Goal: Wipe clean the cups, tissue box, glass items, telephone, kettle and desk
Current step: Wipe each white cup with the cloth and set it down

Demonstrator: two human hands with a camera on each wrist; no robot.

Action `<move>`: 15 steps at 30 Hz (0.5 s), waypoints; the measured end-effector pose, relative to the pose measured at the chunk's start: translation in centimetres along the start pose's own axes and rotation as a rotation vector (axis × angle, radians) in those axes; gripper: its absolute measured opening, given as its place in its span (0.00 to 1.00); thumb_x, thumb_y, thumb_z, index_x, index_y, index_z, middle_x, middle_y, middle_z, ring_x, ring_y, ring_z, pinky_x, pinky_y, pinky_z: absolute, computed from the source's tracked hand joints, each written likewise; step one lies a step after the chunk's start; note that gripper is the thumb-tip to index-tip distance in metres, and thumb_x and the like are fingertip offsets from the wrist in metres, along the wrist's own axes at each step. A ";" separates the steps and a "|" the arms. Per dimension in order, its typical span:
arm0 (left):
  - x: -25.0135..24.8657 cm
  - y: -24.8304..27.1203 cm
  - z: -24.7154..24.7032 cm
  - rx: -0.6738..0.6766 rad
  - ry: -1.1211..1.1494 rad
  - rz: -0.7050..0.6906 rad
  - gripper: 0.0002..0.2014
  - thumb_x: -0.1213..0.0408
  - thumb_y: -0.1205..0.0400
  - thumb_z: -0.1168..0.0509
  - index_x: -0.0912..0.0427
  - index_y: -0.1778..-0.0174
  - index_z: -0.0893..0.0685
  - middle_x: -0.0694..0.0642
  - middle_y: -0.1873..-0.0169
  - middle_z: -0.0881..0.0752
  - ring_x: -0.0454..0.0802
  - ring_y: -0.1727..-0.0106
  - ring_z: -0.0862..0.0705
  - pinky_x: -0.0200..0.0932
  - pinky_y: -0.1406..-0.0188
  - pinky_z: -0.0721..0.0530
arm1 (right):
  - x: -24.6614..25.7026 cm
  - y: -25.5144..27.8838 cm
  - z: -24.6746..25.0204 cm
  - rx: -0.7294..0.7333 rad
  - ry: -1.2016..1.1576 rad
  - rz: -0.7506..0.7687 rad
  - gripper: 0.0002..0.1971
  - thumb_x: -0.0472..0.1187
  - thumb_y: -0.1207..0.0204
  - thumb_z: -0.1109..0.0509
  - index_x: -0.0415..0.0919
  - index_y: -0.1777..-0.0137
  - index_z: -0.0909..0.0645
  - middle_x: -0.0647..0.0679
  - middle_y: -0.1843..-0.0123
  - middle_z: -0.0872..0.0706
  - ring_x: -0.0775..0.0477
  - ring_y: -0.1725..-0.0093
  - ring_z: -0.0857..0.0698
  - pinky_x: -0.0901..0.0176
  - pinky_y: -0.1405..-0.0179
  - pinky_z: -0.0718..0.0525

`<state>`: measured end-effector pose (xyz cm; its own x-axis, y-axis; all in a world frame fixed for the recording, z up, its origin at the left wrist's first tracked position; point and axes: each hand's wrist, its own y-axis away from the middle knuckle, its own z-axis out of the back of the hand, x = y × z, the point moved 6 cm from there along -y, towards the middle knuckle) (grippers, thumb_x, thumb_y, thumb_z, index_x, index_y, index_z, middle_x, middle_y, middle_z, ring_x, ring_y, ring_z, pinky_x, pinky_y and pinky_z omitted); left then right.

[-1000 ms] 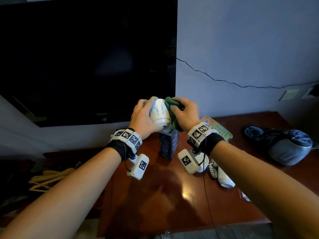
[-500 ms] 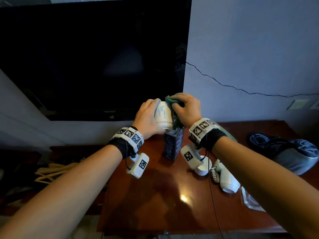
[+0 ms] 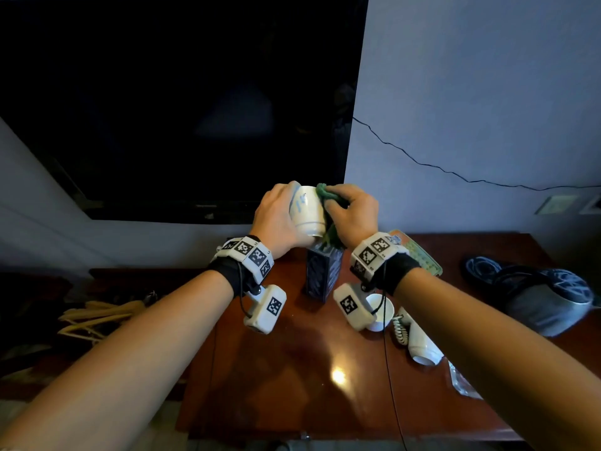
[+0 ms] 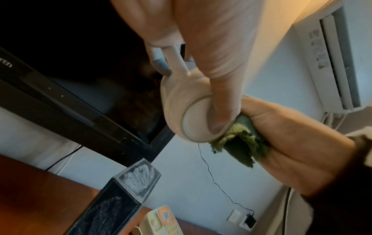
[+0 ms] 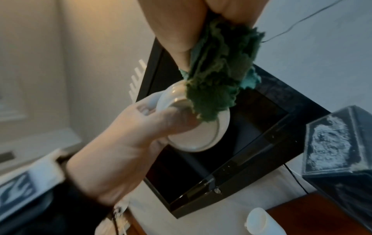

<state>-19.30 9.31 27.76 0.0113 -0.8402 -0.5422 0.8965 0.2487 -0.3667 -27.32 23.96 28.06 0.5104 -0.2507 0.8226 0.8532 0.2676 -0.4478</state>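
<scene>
The cup now tilts more upright, held well above the surface's rear edge. The left hand grips its handle side, thumb on the base; the right hand clutches the soft cloth against it. Glazed, slippery, breakable: best held by the handle.

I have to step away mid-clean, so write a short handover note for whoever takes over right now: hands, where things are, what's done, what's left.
Left hand: grips the white cup in mid-air, thumb on its base.
Right hand: grips the bunched green cloth, pressed to the cup's side.
On the desk: dark tissue box right below the hands, a second cup upright, the telephone with its handset lying off it.
Done: cannot tell what is already clean; the held cup is mid-wipe.
Left: finish this cup, then the rest. No kettle in view.
</scene>
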 end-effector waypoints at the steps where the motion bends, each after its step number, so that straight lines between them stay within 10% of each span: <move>1: 0.0 -0.1 0.2 -0.011 -0.006 0.007 0.54 0.50 0.43 0.15 0.63 0.22 0.28 0.59 0.33 0.23 0.60 0.33 0.24 0.56 0.35 0.22 | 0.7 0.5 -0.2 0.015 -0.003 0.062 0.14 0.29 0.29 0.27 0.39 0.45 0.10 0.49 0.47 0.12 0.54 0.47 0.16 0.74 0.43 0.24; 8: 1.3 0.6 -0.2 -0.029 -0.060 0.037 0.51 0.51 0.42 0.14 0.61 0.23 0.26 0.59 0.35 0.22 0.60 0.34 0.23 0.55 0.39 0.21 | 1.4 3.5 -0.9 0.164 0.051 0.335 0.13 0.40 0.32 0.28 0.40 0.49 0.08 0.48 0.47 0.12 0.52 0.46 0.14 0.65 0.42 0.19; 15: -0.5 0.5 -0.7 -0.019 -0.077 0.005 0.54 0.52 0.43 0.13 0.62 0.22 0.28 0.59 0.33 0.24 0.60 0.33 0.26 0.54 0.37 0.23 | -3.1 1.1 0.3 0.046 0.045 -0.176 0.14 0.35 0.25 0.26 0.44 0.41 0.11 0.48 0.48 0.10 0.56 0.51 0.17 0.67 0.45 0.22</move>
<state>-19.15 10.20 27.28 0.0502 -0.8731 -0.4849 0.8878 0.2614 -0.3789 -27.94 25.31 25.13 0.3591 -0.3383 0.8698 0.9243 0.2580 -0.2812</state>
